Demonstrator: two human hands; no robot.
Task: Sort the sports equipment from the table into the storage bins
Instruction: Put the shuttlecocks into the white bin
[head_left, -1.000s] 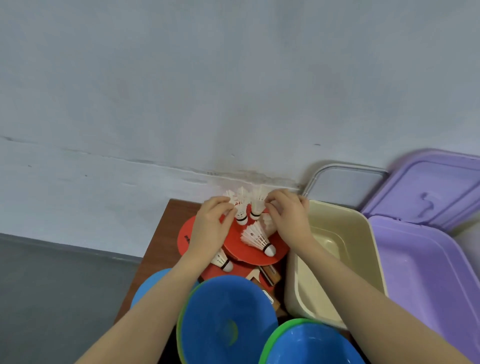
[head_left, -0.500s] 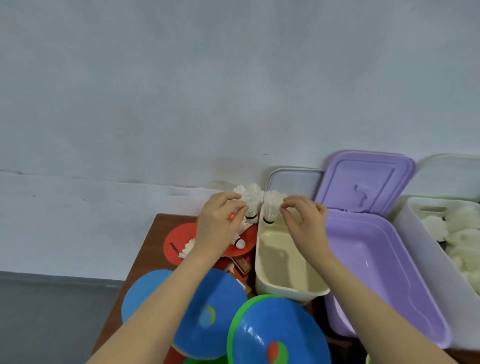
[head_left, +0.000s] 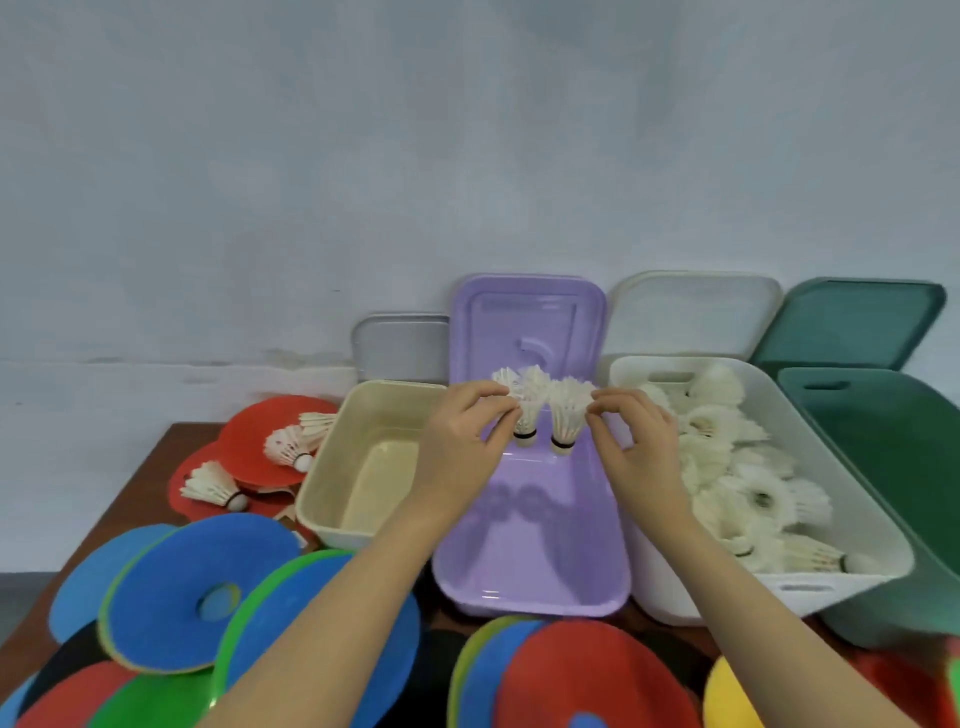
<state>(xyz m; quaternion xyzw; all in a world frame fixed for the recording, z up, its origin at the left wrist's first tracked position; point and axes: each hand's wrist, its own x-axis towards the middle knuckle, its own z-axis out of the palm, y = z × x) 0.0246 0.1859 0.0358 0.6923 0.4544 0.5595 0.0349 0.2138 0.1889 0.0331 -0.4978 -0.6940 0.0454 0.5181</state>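
Pinching white shuttlecocks by their feathers, the left hand holds a pair and the right hand holds one, cork ends down, in the air above the far end of the purple bin, whose floor is bare. Just right of it, the white bin is heaped with shuttlecocks; beyond that stands a green bin. Left of the purple bin, the cream bin holds nothing visible. Lids lean on the wall behind each bin. More shuttlecocks lie on red paddles at the table's far left corner, and blue, green and red discs crowd the near edge
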